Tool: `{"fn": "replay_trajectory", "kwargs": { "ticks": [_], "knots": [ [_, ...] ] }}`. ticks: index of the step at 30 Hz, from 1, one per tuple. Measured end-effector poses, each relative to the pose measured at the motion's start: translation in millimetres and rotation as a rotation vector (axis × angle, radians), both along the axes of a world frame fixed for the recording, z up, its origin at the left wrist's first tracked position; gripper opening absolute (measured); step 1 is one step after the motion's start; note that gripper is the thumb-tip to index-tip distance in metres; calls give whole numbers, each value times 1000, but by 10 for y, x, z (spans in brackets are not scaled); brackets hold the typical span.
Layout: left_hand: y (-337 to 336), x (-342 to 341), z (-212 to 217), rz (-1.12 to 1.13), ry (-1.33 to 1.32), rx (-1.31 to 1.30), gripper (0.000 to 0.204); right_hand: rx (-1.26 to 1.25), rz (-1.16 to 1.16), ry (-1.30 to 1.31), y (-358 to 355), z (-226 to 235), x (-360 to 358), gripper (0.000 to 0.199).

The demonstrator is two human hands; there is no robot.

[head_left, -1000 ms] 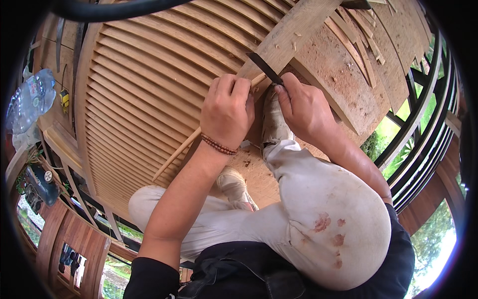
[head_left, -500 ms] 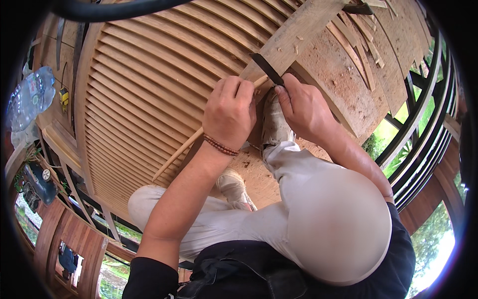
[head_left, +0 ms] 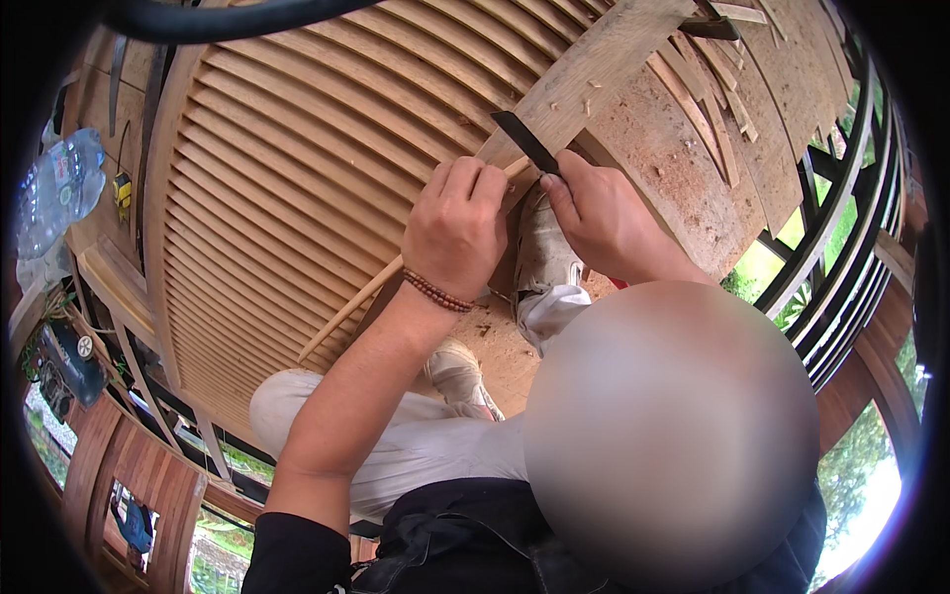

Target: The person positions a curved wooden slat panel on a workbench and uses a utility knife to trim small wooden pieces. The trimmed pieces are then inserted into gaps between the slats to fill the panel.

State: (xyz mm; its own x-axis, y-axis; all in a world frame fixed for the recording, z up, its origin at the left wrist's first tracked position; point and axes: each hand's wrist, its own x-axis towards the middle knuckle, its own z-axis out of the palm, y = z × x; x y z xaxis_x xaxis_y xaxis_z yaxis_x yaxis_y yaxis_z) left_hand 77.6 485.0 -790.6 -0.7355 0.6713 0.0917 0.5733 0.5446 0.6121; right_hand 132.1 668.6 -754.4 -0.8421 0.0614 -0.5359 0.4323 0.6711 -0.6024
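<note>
My left hand [head_left: 455,223] is closed around a thin wooden stick [head_left: 351,309], which slants from the lower left up over a slatted wooden panel [head_left: 287,158]. The stick's far end shows just beyond my fingers, by the edge of a wooden beam [head_left: 584,84]. In my right hand [head_left: 606,220] is a dark flat-bladed knife [head_left: 526,142], its slanted tip pointing up and left across the beam, close to the stick's end. My fingers hide the knife's grip. A round blurred patch covers much of my right forearm.
Wood shavings and thin offcuts [head_left: 708,109] lie on boards at the upper right, near another dark tool [head_left: 711,28]. A clear plastic bottle [head_left: 61,188] and a yellow tape measure [head_left: 123,195] are at the left. My shoes [head_left: 547,243] stand close below my hands.
My right hand has drawn slightly down and to the right, and more of the blade shows over the beam. My left hand stays nearly still on the stick.
</note>
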Motion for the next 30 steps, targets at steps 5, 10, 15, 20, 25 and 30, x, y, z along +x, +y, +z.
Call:
{"fn": "replay_trajectory", "kwargs": {
  "ticks": [5, 10, 15, 20, 25, 30],
  "knots": [
    [-1, 0, -6, -6, -7, -2, 17, 2, 8, 9, 4, 2, -21, 30],
    [15, -4, -3, 7, 27, 12, 16, 7, 47, -17, 39, -4, -67, 29],
    [7, -12, -3, 19, 19, -3, 15, 95, 23, 65, -84, -72, 1, 26],
    [10, -6, 6, 44, -11, -13, 14, 187, -16, 229, -153, -53, 86, 19],
    [35, 21, -14, 79, 14, 17, 14, 156, -108, 386, -127, 73, 120, 13],
    [36, 16, -15, 59, 22, -7, 16, 161, -35, 332, -156, 0, 224, 16]
  ]
}}
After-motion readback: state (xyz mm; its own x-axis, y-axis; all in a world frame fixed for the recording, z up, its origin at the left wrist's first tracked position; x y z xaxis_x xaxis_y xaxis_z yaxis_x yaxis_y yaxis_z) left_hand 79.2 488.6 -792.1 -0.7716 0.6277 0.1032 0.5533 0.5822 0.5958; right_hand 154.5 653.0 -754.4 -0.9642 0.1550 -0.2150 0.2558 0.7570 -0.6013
